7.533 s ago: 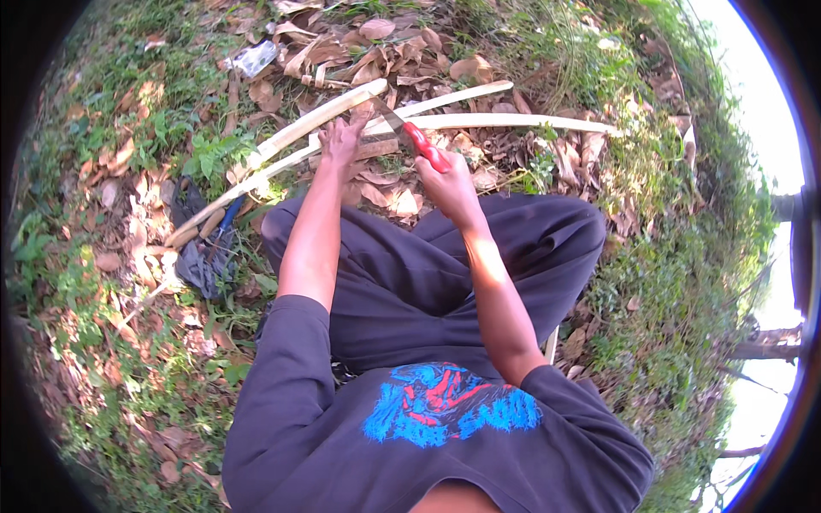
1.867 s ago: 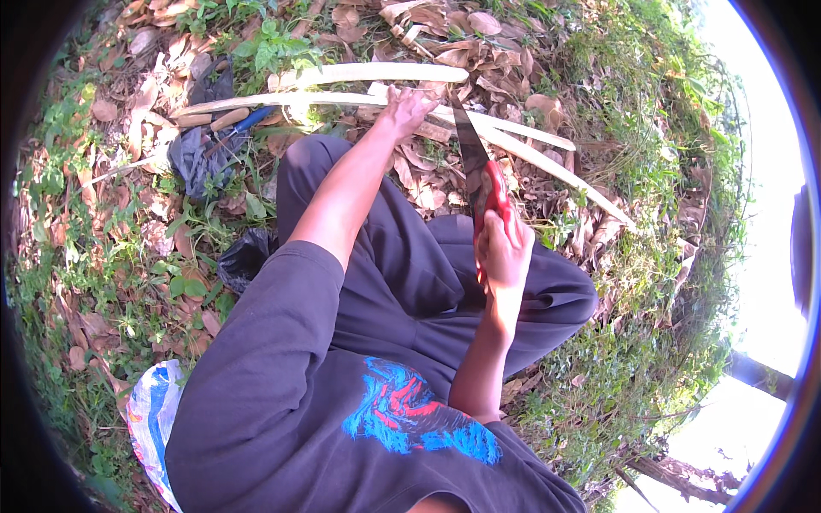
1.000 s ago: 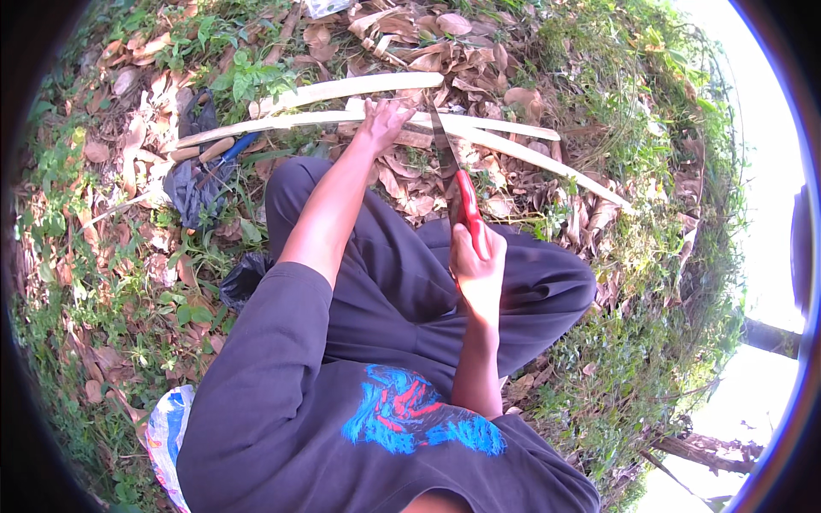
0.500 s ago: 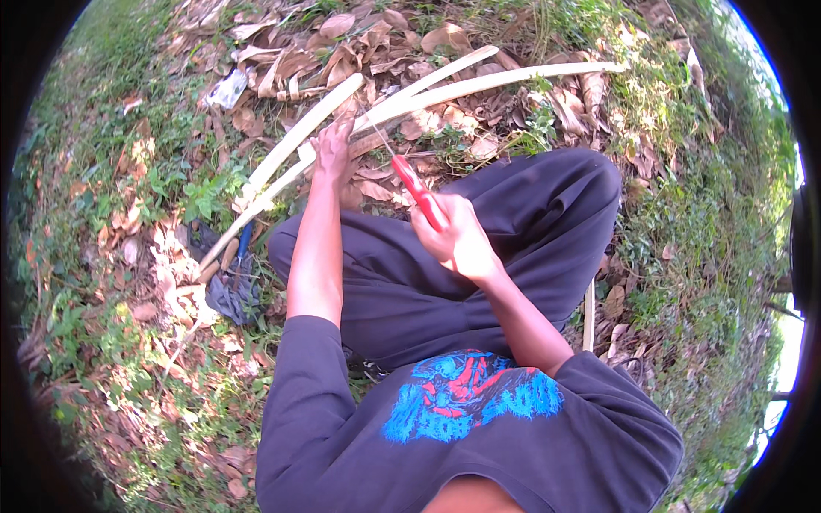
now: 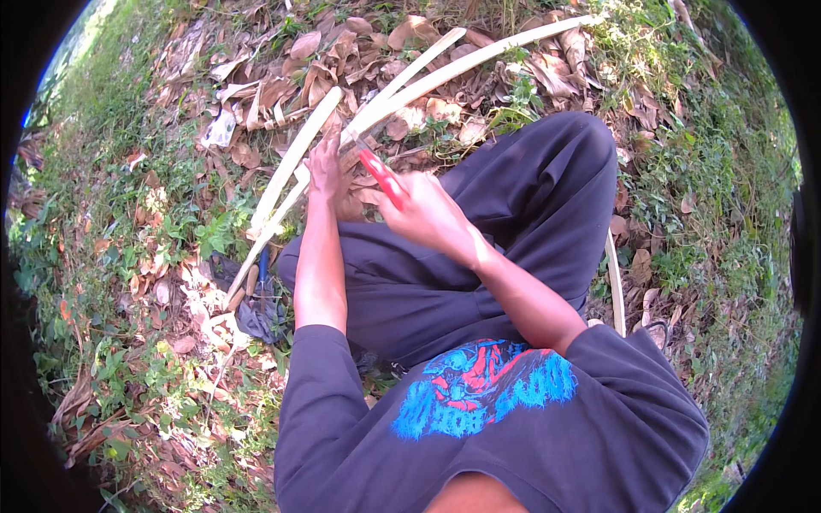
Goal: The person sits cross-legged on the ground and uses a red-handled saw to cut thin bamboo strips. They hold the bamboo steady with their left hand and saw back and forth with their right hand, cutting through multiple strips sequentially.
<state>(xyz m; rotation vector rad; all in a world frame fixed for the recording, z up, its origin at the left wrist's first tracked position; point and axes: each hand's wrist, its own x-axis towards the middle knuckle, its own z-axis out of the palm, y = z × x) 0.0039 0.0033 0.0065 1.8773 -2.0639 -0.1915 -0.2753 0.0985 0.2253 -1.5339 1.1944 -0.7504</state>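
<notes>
Your R hand (image 5: 419, 208) is closed round the grip of a red-handled saw (image 5: 381, 174), its blade directed away from you, presumably to keep wrist & blade in line. Your L hand (image 5: 324, 173), fingers extended & slightly apart, lies over the wood just L of the blade, prob. as a steadying weight; whether it grips can't be told, nor whether blade touches wood. The long curved strip (image 5: 479, 61) passes by that hand on leaf litter (image 5: 547, 75); a short strip (image 5: 423, 65) angles off alongside, & a broad strip (image 5: 294, 157) lies to the L. Farther L, toward you: dark plastic bag (image 5: 262, 318) w/ blue handle (image 5: 263, 264) & wooden handle (image 5: 251, 279), in or on it unclear.
</notes>
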